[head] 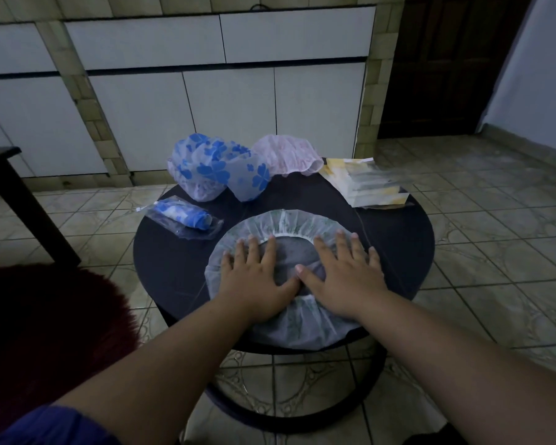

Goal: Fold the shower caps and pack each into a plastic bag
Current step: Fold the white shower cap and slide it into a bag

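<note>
Over at the left of the round dark tabletop (398, 252) sits a clear plastic bag (183, 218), and inside it a blue-and-white cap rolled into a tight tube; that one is packed. At the far right lies a flat stack of empty bags (366, 183), glossy and see-through with yellow edges. At the back, a crumpled blue-flowered cap (219, 168), thin and translucent, touches a pale pink cap (286, 154) with a frilled rim. Front and centre, the white shower cap (289, 248) lies spread into a wide disc, crinkled film with a gathered elastic ring around its opening; the left hand (257, 277) and right hand (341, 277) both press flat on it, each grip spread wide with straight fingers, thumbs nearly meeting in the middle.
</note>
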